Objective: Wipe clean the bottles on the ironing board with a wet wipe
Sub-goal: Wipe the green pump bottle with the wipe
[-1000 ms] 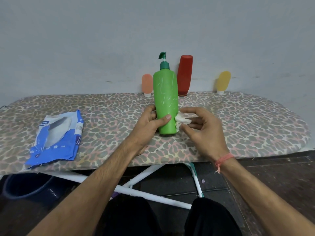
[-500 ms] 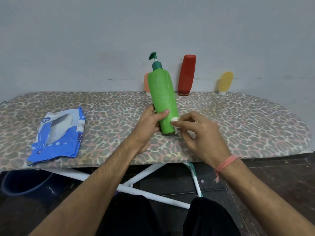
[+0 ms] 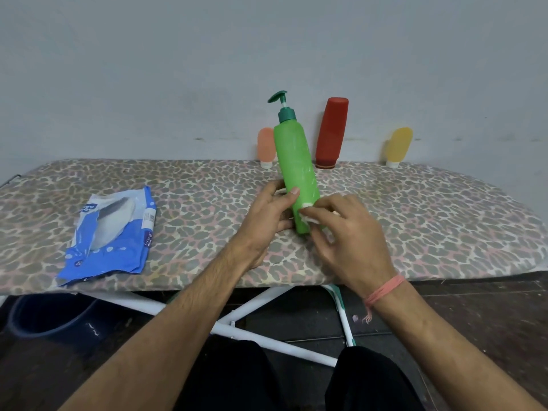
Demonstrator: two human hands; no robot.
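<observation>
A green pump bottle point(image 3: 295, 161) stands tilted to the left on the leopard-print ironing board point(image 3: 430, 209). My left hand point(image 3: 267, 221) grips its lower part from the left, thumb across the front. My right hand point(image 3: 347, 232) presses a crumpled white wet wipe point(image 3: 308, 216) against the bottle's lower right side. Along the wall stand a small orange bottle point(image 3: 265, 146), a red bottle point(image 3: 332, 132) upside down on its cap, and a small yellow bottle point(image 3: 400, 146).
A blue wet-wipe pack point(image 3: 112, 232) lies open on the board's left part. Under the board show white metal legs point(image 3: 252, 310) and a dark blue bucket point(image 3: 47, 315) at the left. My knees in black trousers are at the bottom.
The green bottle went from upright to leaning left in my left hand. My right hand brought the wipe from beside the bottle onto its lower front.
</observation>
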